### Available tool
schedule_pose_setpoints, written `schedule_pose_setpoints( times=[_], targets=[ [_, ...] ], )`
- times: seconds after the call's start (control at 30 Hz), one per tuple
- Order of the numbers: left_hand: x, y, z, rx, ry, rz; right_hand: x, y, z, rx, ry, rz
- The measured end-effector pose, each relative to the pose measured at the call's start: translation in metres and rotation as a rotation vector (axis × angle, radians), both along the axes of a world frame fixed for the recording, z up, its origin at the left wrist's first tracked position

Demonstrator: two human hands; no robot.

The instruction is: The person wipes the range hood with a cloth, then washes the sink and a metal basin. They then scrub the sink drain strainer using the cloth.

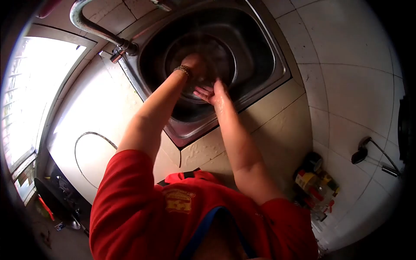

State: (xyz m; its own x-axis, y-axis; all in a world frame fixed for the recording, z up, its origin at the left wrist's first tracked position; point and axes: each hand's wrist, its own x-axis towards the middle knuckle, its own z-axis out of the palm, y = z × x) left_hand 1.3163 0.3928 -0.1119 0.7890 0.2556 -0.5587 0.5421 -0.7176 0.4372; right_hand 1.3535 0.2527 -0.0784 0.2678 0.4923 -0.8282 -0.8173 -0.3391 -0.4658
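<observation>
My left hand (193, 65), with a beaded bracelet at its wrist, reaches down into a round basin (235, 69) inside the metal sink (284, 73). Its fingers are lost in the dark water and shadow, so what it touches there is hidden. Nearer to me, my right hand (211, 92) is held over the basin's near rim. Its fingers are stretched out with the palm turned up, and nothing lies in it. Wet streaks shine on that wrist. The basin looks dark, with water (213, 54) in it; no other object can be made out inside.
A curved metal faucet (93, 29) rises at the sink's upper left corner. On the left are a pale counter (97, 102), a thin hose (76, 145) and a bright window (37, 86). Several bottles (318, 186) stand at lower right, below a black hanging utensil (359, 154) on the tiled wall.
</observation>
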Motion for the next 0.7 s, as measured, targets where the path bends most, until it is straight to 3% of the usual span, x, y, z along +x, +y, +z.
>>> schedule_pose_setpoints(
  times=[0.03, 0.07, 0.1, 0.13, 0.17, 0.2, 0.23, 0.27, 0.3, 0.4, 0.43, 0.5, 0.53, 0.57, 0.6, 0.63, 0.67, 0.7],
  targets=[
    [-0.004, -0.001, 0.01, 0.003, 0.005, 0.0, 0.004, 0.002, -0.015, -0.061, 0.181, -0.119],
    [-0.011, -0.007, 0.019, 0.071, -0.233, -0.115, 0.007, 0.002, -0.03, -0.121, 0.361, -0.236],
    [-0.017, -0.012, 0.025, 0.138, -0.47, -0.232, 0.007, 0.001, -0.024, -0.118, 0.368, -0.237],
    [-0.024, -0.016, 0.025, 0.151, -0.779, -0.276, 0.006, 0.002, -0.01, 0.131, 0.365, -0.207],
    [-0.025, -0.018, 0.026, 0.09, -0.878, -0.32, 0.005, 0.003, -0.003, 0.381, 0.358, -0.177],
    [-0.026, -0.027, 0.039, -0.248, -0.837, -0.114, 0.012, 0.003, -0.063, 0.617, 0.205, -0.054],
    [-0.028, -0.035, 0.055, -0.582, -0.776, 0.099, 0.006, 0.003, -0.017, 0.462, 0.228, -0.23],
    [-0.029, -0.034, 0.064, -0.536, -0.857, 0.019, 0.007, 0.001, -0.024, 0.379, -0.227, 0.104],
    [-0.03, -0.03, 0.058, -0.535, -0.856, 0.021, 0.01, 0.004, -0.039, 0.342, -0.241, 0.05],
    [-0.034, -0.008, 0.025, -0.014, -0.626, 0.363, 0.012, 0.018, -0.036, 0.006, -0.146, -0.322],
    [-0.032, -0.006, 0.019, -0.079, -0.489, 0.622, 0.018, 0.022, -0.016, -0.113, -0.19, -0.301],
    [-0.036, -0.004, 0.009, 0.044, -0.419, 0.618, 0.03, 0.023, -0.034, -0.056, -0.427, -0.242],
    [-0.036, -0.004, 0.002, 0.041, -0.409, 0.618, 0.034, 0.022, -0.038, -0.083, -0.374, -0.242],
    [-0.033, -0.001, -0.015, 0.176, -0.232, 0.439, 0.037, 0.021, -0.042, -0.109, -0.318, -0.244],
    [-0.028, 0.006, -0.043, 0.308, -0.058, 0.26, 0.035, 0.017, -0.036, -0.052, -0.246, -0.185],
    [-0.026, 0.001, -0.102, 0.329, -0.137, 0.231, 0.03, 0.017, -0.053, -0.052, -0.243, -0.181],
    [-0.023, -0.004, -0.16, 0.352, -0.214, 0.2, 0.026, 0.015, -0.089, -0.194, -0.523, 0.094],
    [-0.022, -0.023, -0.108, 0.296, -0.384, 0.258, 0.024, 0.011, -0.123, -0.336, -0.797, 0.376]
  ],
)
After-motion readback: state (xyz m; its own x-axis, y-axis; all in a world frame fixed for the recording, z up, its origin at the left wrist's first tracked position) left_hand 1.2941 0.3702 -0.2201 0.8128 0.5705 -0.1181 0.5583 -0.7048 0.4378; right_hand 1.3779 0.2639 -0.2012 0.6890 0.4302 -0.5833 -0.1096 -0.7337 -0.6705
